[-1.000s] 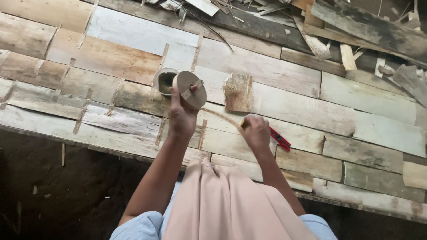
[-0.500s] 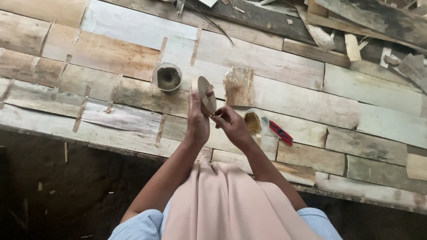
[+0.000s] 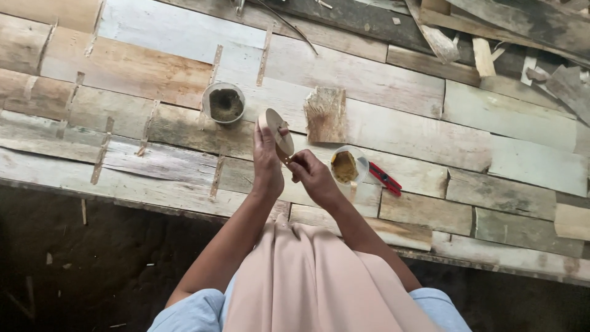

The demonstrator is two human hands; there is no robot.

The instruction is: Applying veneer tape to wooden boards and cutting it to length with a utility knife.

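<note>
My left hand (image 3: 267, 161) holds up a round tan roll of tape (image 3: 275, 131) over the patched wooden sheets (image 3: 369, 80). My right hand (image 3: 311, 176) is close beside it, fingertips pinching the loose tape end at the roll's lower edge. A small clear cup of yellowish glue (image 3: 346, 166) stands just right of my right hand. A red utility knife (image 3: 385, 178) lies beside that cup. A second round cup with dark contents (image 3: 225, 103) sits up and left of the roll.
A rough piece of veneer (image 3: 326, 115) lies beyond the roll. Strips of tape (image 3: 215, 175) cross the seams of the sheets. Scrap wood pieces (image 3: 485, 55) pile at the top right. The sheets' near edge (image 3: 153, 203) drops to dark ground.
My right hand came back from the glue cup to the roll and now pinches the tape end. The roll turned edge-on and shifted slightly right. The glue cup is uncovered.
</note>
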